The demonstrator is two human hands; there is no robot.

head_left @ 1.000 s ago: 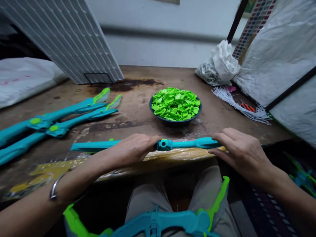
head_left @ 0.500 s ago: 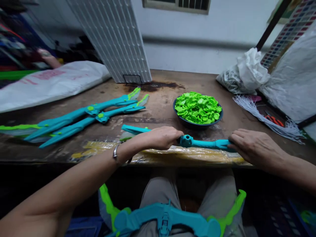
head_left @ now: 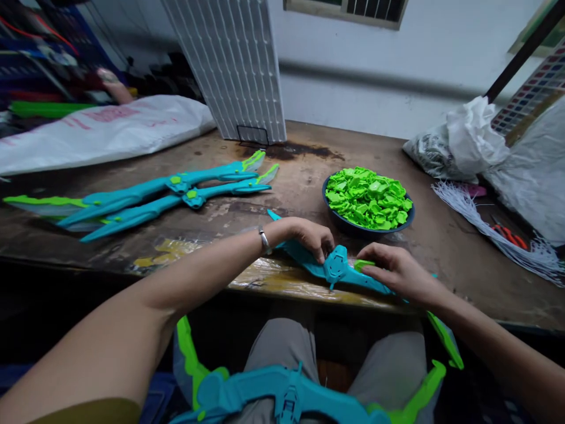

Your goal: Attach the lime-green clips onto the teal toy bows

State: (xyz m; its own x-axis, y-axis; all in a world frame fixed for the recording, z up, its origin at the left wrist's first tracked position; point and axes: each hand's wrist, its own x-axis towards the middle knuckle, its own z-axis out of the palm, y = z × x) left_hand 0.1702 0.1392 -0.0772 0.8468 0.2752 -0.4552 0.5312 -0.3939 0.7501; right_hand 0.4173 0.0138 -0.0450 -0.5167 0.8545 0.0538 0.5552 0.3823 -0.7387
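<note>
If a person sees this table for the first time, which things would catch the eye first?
Probably the dark round bowl heaped with bright green plastic pieces, right of centre on the brown table. Next, two long turquoise plastic parts with green-edged tips, lying at the left. At the near table edge, the left hand holds another turquoise part and the right hand a small green piece.

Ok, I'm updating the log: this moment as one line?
left hand: touching long teal plastic piece | right hand: pinching small bright-green plastic piece | beyond: round dark bowl of bright-green pieces

Pieces (head_left: 368, 197) in bowl (head_left: 342, 224) on table (head_left: 304, 182)
</note>
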